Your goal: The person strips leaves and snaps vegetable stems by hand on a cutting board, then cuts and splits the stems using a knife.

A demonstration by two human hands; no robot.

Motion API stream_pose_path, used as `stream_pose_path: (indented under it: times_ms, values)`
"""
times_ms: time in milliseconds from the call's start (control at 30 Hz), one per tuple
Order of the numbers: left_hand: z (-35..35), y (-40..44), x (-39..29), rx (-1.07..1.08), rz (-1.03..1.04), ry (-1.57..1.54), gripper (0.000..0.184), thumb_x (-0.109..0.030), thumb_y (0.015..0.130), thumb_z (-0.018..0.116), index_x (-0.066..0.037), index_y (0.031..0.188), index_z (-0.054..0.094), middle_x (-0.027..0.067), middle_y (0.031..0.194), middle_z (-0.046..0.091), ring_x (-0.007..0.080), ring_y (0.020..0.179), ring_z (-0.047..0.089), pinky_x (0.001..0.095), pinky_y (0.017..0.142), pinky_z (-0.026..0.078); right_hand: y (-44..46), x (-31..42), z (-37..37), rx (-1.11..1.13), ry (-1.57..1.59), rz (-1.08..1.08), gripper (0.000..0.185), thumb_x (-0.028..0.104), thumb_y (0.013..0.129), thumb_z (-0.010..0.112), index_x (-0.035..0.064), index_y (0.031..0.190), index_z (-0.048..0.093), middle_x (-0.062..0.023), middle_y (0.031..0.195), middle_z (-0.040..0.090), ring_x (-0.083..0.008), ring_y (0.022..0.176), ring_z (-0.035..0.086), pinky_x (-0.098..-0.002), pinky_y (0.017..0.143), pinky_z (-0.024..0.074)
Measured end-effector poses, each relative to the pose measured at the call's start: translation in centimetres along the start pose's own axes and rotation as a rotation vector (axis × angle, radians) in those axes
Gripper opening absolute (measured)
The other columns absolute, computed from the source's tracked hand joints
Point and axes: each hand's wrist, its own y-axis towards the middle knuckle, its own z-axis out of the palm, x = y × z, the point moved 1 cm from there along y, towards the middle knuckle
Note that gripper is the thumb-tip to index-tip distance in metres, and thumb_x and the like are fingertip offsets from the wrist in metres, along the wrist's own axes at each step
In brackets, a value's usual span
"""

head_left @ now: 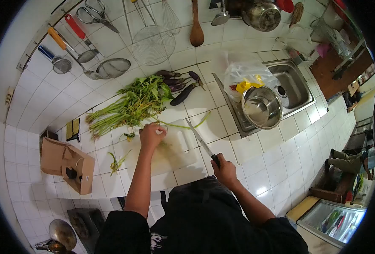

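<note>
My right hand is closed round the black handle of a knife, whose blade points up and left over the tiled counter. My left hand has its fingers curled at the upper left of a white cutting board; a thin green stem runs out to the right beside it. What the fingertips hold is too small to make out. Just beyond lies a heap of leafy greens, and dark purple eggplants are behind it. Some loose leaf scraps lie left of the board.
A metal bowl and a plastic bag stand by the sink on the right. An open cardboard box is at the left. Utensils such as a wooden spoon hang on the wall. A person is at the far right.
</note>
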Motion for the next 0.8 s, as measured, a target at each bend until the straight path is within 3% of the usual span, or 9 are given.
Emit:
stream_pose_path:
  times_ms: [133,367,467,633,800]
  values:
    - [-0.2,-4.0,1.0,0.159,-0.020,0.095,0.011,-0.034,0.074,0.080,-0.024,0.079,0.077,-0.0019,0.087,0.066,0.0233,0.096,0.061,0.0478,0.084,0.041,1.2,-0.1,0.4,0.010,-0.011,-0.037,0.025,0.031,0.095,0.062,0.0098,0.103,0.050,-0.0202,0.069,0.065,-0.0461,0.068,0.064,-0.0558,0.059,0.0481]
    - [-0.4,-4.4,1.0,0.103,-0.050,0.092,0.010,-0.031,0.078,0.077,-0.025,0.086,0.078,-0.0018,0.094,0.068,0.0240,0.102,0.059,0.0484,0.089,0.041,2.7,1.2,0.2,0.067,-0.017,-0.113,0.029,0.035,0.096,0.059,0.0096,0.106,0.049,-0.0200,0.070,0.065,-0.0452,0.069,0.065,-0.0566,0.062,0.0491]
    - [-0.5,-3.6,0.6,0.027,-0.021,0.065,0.011,-0.030,0.075,0.078,-0.024,0.084,0.078,-0.0012,0.094,0.067,0.0249,0.103,0.059,0.0489,0.090,0.041,2.7,1.3,0.0,0.096,-0.007,-0.076,0.029,0.035,0.096,0.059,0.0106,0.106,0.049,-0.0201,0.070,0.065,-0.0453,0.069,0.065,-0.0562,0.061,0.0488]
    - [-0.3,-2.1,-0.8,0.120,-0.016,0.163,0.017,-0.029,0.069,0.082,-0.025,0.085,0.077,-0.0016,0.099,0.066,0.0250,0.104,0.058,0.0493,0.092,0.040,1.9,-0.3,-0.3,0.026,-0.019,-0.049,0.028,0.035,0.096,0.060,0.0116,0.106,0.049,-0.0199,0.070,0.066,-0.0458,0.068,0.065,-0.0566,0.060,0.0481]
    - [1.5,0.1,-0.7,0.053,0.138,0.183,0.024,-0.026,0.071,0.081,-0.025,0.095,0.075,-0.0021,0.109,0.063,0.0245,0.105,0.057,0.0494,0.094,0.041,0.8,-2.4,-0.4,0.000,0.019,0.020,0.029,0.035,0.095,0.060,0.0111,0.106,0.049,-0.0207,0.071,0.066,-0.0465,0.068,0.064,-0.0576,0.060,0.0479]
